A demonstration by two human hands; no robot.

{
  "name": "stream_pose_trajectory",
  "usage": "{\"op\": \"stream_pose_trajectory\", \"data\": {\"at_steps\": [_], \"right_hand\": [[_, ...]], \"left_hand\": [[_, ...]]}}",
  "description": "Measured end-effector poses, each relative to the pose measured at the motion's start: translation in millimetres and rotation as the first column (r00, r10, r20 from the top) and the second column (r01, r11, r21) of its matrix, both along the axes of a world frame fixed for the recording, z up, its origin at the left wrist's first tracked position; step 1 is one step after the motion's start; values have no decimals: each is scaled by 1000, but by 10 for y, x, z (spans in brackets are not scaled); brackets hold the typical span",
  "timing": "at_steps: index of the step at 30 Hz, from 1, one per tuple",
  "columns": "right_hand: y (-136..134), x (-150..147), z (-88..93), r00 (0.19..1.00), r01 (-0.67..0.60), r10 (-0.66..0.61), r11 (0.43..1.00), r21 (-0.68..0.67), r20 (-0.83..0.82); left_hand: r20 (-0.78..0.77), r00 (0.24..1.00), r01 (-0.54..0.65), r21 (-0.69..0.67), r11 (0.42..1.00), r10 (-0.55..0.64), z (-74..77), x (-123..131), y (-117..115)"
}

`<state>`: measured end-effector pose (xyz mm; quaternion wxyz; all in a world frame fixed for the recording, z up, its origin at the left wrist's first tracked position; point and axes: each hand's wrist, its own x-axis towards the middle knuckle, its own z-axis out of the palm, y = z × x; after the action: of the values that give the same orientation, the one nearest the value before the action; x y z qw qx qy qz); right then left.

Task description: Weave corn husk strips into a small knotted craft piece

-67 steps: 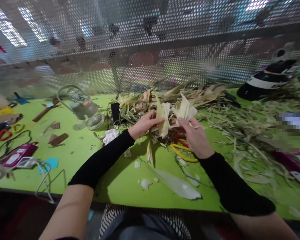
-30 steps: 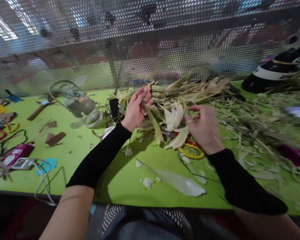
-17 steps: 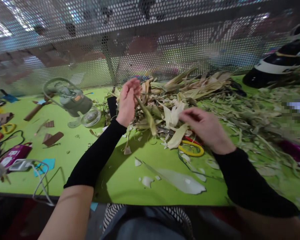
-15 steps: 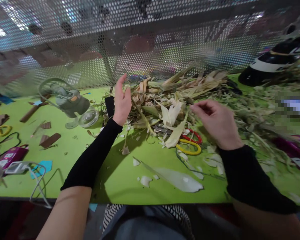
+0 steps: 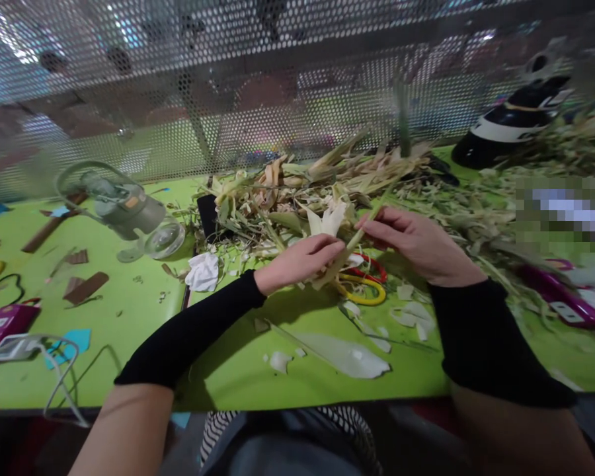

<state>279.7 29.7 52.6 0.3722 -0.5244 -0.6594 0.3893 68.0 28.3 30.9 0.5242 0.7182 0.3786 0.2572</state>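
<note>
A pale green corn husk strip (image 5: 338, 263) slants between my hands. My right hand (image 5: 419, 243) pinches its upper end between thumb and fingers. Lower down, my left hand (image 5: 300, 262) is closed at the strip's other part, its fingertips overlapping it and the thumb partly hidden. Just behind stands a whitish flower shape made of husk (image 5: 327, 218). Under the strip lie scissors with a yellow handle loop (image 5: 364, 294) and a red one (image 5: 374, 266), the blades covered. A loose pale husk piece (image 5: 344, 354) rests on the green table nearer to me.
A heap of dried husks (image 5: 297, 182) lies at the back against a perforated metal screen (image 5: 258, 79). A grey-green bottle (image 5: 129, 208), crumpled tissue (image 5: 203, 272) and dark phone-like slab (image 5: 208, 218) are at left. At right are a black-and-white object (image 5: 506, 129) and purple tool (image 5: 570, 297).
My left hand has come down and right from its raised, open pose to the husk strip. My right hand still pinches the strip. The view has shifted slightly, and the tissue is now uncovered.
</note>
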Motion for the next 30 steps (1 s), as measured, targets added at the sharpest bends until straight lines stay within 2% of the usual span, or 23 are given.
{"op": "stream_pose_trajectory", "data": {"at_steps": [2,4,7,10,12,18,23,26,30], "right_hand": [[-27,-21,11,997,-8,9,1000,14,-71],[-29,-57,-13,993,6,-3,1000,24,-116],[-6,-123,-78,984,17,-13,1000,19,-178],[8,-186,-131,990,-10,6,999,-33,-138],[9,-217,-158,991,-5,-3,998,-62,-130],[22,-240,-202,953,33,-79,986,-161,-292],[32,-239,-181,946,2,-51,988,-155,-319],[6,-242,-161,970,12,-30,997,-75,-243],[-53,-275,-138,994,-48,33,988,144,102]], "left_hand": [[106,992,83,-181,980,-65,24,-33,22],[159,986,98,-254,962,-59,8,-34,30],[159,987,9,-213,977,26,-58,-3,32],[177,971,-148,-92,985,162,-110,20,44],[203,957,-202,-58,978,210,-128,20,56],[261,952,-117,-162,980,157,-151,5,64],[288,941,-136,-164,977,179,-144,-16,83],[291,946,-105,-145,984,144,-123,-17,80],[301,937,-173,-34,984,175,-78,-5,60]]}}
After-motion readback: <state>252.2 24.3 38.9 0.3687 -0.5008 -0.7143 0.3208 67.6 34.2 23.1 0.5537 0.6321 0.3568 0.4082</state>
